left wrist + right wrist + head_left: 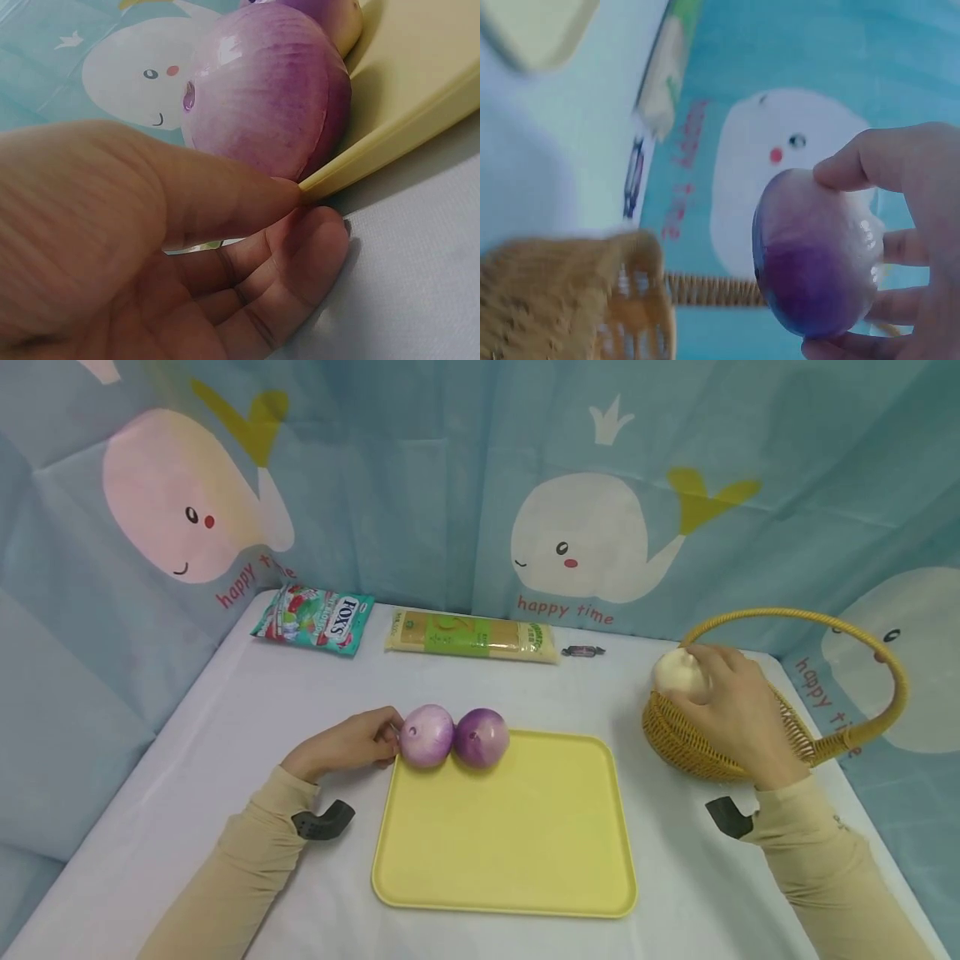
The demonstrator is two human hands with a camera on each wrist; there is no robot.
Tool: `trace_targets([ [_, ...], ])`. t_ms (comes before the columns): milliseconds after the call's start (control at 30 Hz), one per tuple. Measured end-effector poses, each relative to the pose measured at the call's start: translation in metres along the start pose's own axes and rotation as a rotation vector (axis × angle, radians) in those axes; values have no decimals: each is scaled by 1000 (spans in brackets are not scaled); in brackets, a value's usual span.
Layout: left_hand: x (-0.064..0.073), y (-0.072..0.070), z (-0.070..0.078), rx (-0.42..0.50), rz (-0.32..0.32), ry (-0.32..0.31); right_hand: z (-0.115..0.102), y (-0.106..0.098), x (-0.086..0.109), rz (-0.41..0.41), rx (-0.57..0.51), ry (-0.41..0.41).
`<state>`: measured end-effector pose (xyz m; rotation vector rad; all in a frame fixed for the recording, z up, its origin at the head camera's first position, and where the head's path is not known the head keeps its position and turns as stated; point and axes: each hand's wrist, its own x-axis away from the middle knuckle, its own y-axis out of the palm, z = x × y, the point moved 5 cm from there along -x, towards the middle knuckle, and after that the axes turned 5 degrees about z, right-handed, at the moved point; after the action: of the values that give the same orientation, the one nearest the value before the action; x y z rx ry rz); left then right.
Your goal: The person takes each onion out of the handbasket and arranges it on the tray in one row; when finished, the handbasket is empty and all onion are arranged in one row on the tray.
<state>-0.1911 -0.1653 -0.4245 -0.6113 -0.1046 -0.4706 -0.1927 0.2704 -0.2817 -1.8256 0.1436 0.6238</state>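
Note:
My left hand (347, 745) pinches the upper left corner of the yellow tray (502, 839); in the left wrist view the thumb lies on the rim with the fingers below. Two purple onions sit side by side at the tray's far left: a paler onion (426, 737) close to my left hand and a darker onion (482, 739) touching it. Over the left side of the wicker basket (686, 743), my right hand (738, 710) grips another onion (817, 259). This one looks whitish in the head view, but purple and white in the right wrist view.
Along the back lie a green FOX'S candy bag (315, 618), a long pack of noodles (472, 637) and a small wrapped candy (583, 651). The basket's tall handle (896, 677) arches up at right. A blue whale-print curtain (435, 485) hangs behind the table.

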Motion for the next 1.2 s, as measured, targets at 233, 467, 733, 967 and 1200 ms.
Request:
trace_targets([
  [233,-1,0,0,8,-5,3,-31,25,11,-48,-114,-78],
  [467,-1,0,0,10,0,0,-48,62,26,-167,-110,-174],
  [733,-1,0,-1,15,-3,-6,-57,83,33,-253,-142,-156],
  [967,0,-1,-1,3,5,-5,-68,91,36,-254,-193,-201],
  [1200,-1,0,-1,12,-2,-11,-73,104,44,-283,-252,-223],
])
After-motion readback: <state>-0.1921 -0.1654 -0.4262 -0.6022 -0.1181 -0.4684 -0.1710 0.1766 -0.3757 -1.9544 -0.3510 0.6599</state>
